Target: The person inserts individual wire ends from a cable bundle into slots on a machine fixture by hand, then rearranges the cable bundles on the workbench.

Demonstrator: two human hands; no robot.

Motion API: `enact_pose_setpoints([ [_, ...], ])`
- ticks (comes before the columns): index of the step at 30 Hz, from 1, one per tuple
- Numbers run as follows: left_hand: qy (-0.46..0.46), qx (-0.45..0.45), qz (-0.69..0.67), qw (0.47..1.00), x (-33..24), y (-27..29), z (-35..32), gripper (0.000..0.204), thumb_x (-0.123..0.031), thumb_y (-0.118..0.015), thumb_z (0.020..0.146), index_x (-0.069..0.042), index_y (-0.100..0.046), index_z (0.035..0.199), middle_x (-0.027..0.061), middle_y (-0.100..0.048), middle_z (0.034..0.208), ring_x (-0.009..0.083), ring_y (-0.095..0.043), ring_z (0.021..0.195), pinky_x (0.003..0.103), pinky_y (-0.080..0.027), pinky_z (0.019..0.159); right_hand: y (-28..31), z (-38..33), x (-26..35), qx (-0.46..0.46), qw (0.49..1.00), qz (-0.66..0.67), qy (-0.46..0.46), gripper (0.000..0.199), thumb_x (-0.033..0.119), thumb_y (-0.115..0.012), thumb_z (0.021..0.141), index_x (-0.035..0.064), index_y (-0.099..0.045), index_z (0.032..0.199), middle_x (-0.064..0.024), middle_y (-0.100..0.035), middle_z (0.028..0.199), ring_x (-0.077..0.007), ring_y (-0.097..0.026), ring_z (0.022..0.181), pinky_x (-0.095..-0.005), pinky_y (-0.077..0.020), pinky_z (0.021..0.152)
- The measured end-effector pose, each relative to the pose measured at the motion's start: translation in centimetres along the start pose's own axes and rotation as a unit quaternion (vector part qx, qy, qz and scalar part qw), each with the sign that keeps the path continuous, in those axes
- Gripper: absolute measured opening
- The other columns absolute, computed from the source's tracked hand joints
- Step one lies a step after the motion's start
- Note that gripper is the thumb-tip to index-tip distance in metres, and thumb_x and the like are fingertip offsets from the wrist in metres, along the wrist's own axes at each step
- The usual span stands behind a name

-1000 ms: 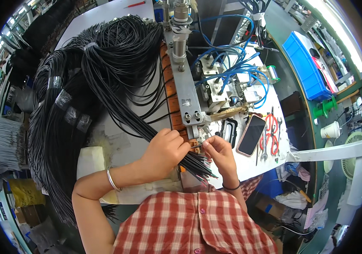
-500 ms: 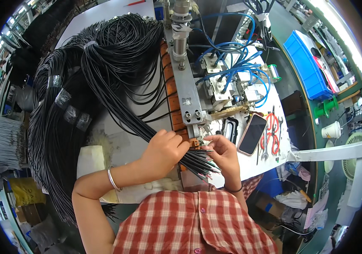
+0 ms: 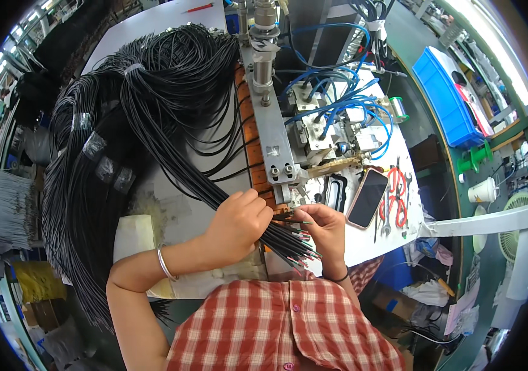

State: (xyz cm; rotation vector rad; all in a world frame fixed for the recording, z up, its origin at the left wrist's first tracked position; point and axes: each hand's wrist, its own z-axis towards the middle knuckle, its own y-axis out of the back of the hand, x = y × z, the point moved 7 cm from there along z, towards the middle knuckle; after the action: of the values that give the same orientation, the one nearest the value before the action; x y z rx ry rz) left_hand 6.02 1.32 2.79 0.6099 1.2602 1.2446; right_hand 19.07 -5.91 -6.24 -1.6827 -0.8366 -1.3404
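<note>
Your left hand (image 3: 242,216) is closed around a black cable bundle (image 3: 199,185), gripping it a little way above its cut ends. The bundle slants down from the upper left, passes under your fingers and fans out below them, with red, green and pale tips showing at the ends. Your right hand (image 3: 327,227) is beside those ends, fingers curled, thumb and forefinger close together by a single black cable with a green tip; you cannot tell from this view whether they pinch it.

Just above your hands stands the lower end of an orange slotted strip (image 3: 253,154), with several black cables lying across it. A grey metal bar (image 3: 264,133) runs along its right side, carrying a pneumatic cylinder (image 3: 263,71). To the right of that, blue air tubes (image 3: 332,114) loop over metal blocks.

On your white surface (image 3: 355,244), a smartphone (image 3: 368,198) lies to the right of your right hand, next to a wrench (image 3: 386,217) and red-handled scissors (image 3: 400,210). A large black cable pile (image 3: 177,52) covers the left part.
</note>
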Motion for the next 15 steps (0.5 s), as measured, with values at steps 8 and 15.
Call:
enact_pose_setpoints([
  [8,-0.004,-0.025,-0.02,0.999,0.2,-0.2,0.1,0.027,0.001,-0.06,0.05,-0.003,-0.055,0.075,0.0068,-0.048,0.07,0.0255,-0.046,0.071,0.035,-0.037,0.062,-0.8,0.2,-0.8,0.12,0.985,0.102,-0.069,0.013,0.007,-0.064,0.083,-0.0027,-0.065,0.091,-0.0017,-0.063,0.071,-0.0021,-0.05,0.053,-0.0156,-0.0367,0.043],
  [15,-0.019,-0.025,0.002,1.0,-0.1,0.2,0.2,0.018,-0.003,-0.062,0.054,-0.005,-0.05,0.069,0.0065,-0.048,0.068,0.0245,-0.047,0.071,0.035,-0.037,0.064,-0.3,0.1,0.4,0.031,0.998,0.036,-0.04,0.01,0.0,-0.061,0.081,-0.0046,-0.063,0.091,-0.007,-0.065,0.08,-0.0089,-0.059,0.066,-0.0195,-0.0466,0.06],
])
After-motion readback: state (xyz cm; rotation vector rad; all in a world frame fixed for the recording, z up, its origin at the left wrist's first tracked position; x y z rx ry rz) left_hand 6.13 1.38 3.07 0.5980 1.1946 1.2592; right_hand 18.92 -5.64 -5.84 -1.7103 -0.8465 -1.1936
